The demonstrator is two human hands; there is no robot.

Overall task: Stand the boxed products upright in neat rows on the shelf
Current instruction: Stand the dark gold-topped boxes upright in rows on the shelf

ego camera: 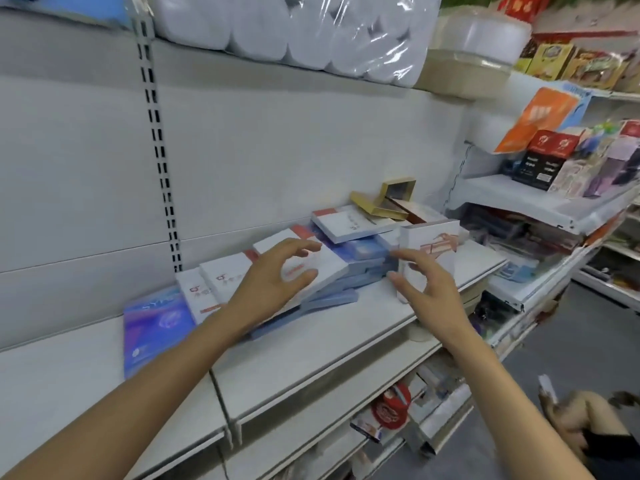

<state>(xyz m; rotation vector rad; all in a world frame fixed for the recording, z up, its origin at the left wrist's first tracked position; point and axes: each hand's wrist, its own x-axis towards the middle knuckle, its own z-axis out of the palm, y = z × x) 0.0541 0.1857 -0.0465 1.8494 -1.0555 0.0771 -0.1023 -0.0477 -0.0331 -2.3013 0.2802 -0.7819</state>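
Flat boxed products lie in a loose heap on the white shelf (311,344). White boxes with red marks (221,282) overlap on top of light blue boxes (363,252), and a purple-blue box (156,327) lies flat at the left end. One white box with a pink picture (433,247) stands upright at the right. My left hand (277,275) hovers open over a white box in the heap. My right hand (426,282) is open beside the upright box, fingers spread close to its front; contact is unclear.
Gold boxes (384,202) lie behind the heap by the back wall. Wrapped paper rolls (294,29) fill the shelf above. To the right stands another rack with assorted packets (571,161). Lower shelves hold more goods. A person crouches at the bottom right (581,420).
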